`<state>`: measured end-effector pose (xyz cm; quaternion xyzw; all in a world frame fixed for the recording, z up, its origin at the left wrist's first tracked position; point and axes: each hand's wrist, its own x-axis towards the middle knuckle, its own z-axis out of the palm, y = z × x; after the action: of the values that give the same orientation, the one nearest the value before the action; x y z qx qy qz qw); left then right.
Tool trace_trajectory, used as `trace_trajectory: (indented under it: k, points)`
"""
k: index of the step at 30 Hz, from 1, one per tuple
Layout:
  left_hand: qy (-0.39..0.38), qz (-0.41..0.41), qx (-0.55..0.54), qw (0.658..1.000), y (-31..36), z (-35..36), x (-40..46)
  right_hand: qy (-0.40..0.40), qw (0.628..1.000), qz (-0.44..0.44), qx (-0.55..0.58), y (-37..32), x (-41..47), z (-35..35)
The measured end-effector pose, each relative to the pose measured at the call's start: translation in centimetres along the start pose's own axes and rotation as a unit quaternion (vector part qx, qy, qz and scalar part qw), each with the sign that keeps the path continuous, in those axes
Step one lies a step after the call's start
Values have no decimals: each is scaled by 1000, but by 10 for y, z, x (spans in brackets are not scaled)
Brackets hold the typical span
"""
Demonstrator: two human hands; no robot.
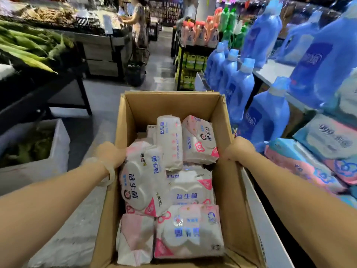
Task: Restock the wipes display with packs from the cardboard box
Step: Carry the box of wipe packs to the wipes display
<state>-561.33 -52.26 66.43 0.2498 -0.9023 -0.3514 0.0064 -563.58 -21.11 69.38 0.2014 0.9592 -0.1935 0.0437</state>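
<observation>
An open cardboard box (pixel 170 102) sits right in front of me, holding several white-and-pink wipes packs (pixel 190 231). My left hand (pixel 110 154) grips the box's left wall, its fingers hidden inside next to a tilted pack (pixel 143 182). My right hand (pixel 240 148) grips the right wall, fingers curled over the edge. The wipes display (pixel 318 161) with blue and pink packs lies at the right, close beside the box.
Blue detergent bottles (pixel 241 89) stand along the right, beyond the display. A white foam crate of greens (pixel 58 151) sits at the left floor. A produce stand with corn (pixel 29 49) is at the upper left. A person (pixel 138 22) stands far down the aisle.
</observation>
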Motion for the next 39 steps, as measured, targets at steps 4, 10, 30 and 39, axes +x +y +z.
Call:
trace_trajectory:
  k: [4, 10, 30, 39]
  points:
    - [-34, -18, 12, 999, -4, 40, 37, -44, 999, 24, 3, 3, 58, 44]
    - [-76, -92, 7, 993, -40, 97, 66, -110, 992, 51, -19, 22, 100, 115]
    - [-185, -189, 137, 955, -116, 201, 81, -197, 966, 135, -96, 85, 103, 248]
    - [-213, -95, 120, 965, -87, 244, 88, -189, 968, -68, -148, 57, 97, 276]
